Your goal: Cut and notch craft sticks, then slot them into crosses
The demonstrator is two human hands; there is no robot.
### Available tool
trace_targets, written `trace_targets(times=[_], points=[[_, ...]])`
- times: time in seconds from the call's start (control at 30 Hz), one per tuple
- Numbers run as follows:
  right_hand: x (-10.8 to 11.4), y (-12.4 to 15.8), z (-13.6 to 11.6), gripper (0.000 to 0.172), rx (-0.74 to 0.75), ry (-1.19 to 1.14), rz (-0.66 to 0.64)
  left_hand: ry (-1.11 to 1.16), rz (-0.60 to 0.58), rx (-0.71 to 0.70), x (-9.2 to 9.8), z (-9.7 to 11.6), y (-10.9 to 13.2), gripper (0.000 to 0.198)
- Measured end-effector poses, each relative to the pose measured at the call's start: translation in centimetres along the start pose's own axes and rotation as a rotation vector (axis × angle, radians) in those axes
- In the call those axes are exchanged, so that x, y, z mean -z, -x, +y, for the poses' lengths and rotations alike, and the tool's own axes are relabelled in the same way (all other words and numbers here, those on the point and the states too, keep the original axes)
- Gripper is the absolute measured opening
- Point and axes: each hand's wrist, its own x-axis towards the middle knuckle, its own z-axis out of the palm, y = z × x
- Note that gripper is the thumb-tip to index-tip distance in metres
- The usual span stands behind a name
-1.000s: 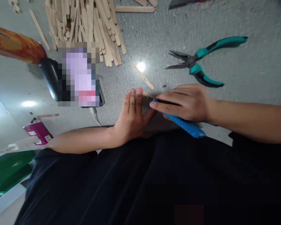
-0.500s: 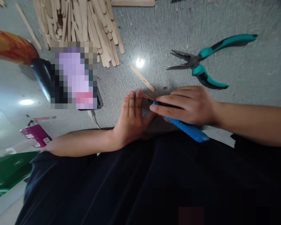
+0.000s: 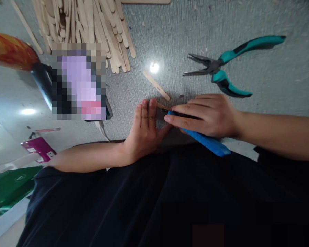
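My right hand (image 3: 207,115) is closed around a blue-handled cutter (image 3: 206,140), its tip pointing left onto a small wooden stick (image 3: 161,106). My left hand (image 3: 145,128) lies with fingers straight and together, pressing down on that stick beside the cutter's tip. Most of the stick is hidden under the fingers. Both hands rest on the grey textured floor (image 3: 175,41) just in front of my dark-clothed lap.
A loose wooden stick (image 3: 156,85) lies just beyond the hands. A pile of wooden sticks (image 3: 92,24) fills the top left. Teal-handled pliers (image 3: 221,67) lie open to the right. A phone (image 3: 78,82) leans at left, with a cable, a purple plug (image 3: 38,146) and a green object (image 3: 7,187).
The view has shifted slightly; the hands hold the same pose on the stick, with no clear movement of the cutter.
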Motion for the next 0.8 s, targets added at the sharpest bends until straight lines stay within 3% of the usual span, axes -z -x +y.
trace_targets(times=[0.57, 0.8], points=[[0.15, -0.18, -0.32, 0.029, -0.022, 0.004, -0.031, 0.013, -0.021, 0.010, 0.04, 0.10, -0.10, 0.088], [0.21, -0.27, 0.03, 0.032, 0.018, -0.085, 0.021, 0.031, -0.012, 0.018, 0.10, 0.07, -0.17, 0.089]])
